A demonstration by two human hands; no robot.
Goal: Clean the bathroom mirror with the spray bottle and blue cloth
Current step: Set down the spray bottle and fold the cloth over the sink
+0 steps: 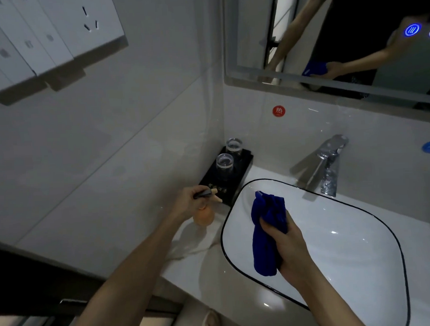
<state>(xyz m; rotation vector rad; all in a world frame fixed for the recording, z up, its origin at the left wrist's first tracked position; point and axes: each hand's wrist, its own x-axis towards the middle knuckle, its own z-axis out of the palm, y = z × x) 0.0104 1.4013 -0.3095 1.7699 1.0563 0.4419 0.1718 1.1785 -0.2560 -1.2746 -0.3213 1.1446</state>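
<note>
The plush blue cloth (267, 232), bunched into a soft roll, is clamped in the right hand (288, 248) above the glossy white oval basin (348, 243). The left hand (188, 203) is closed around the rounded orange plastic spray bottle (204, 214) standing on the counter beside a black tray (226, 182); the frameless wall mirror (331, 34) hangs above.

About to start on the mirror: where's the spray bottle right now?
In the head view the spray bottle is low left of centre, gripped at the top by the left hand, on the counter between the black tray and the sink.
</note>
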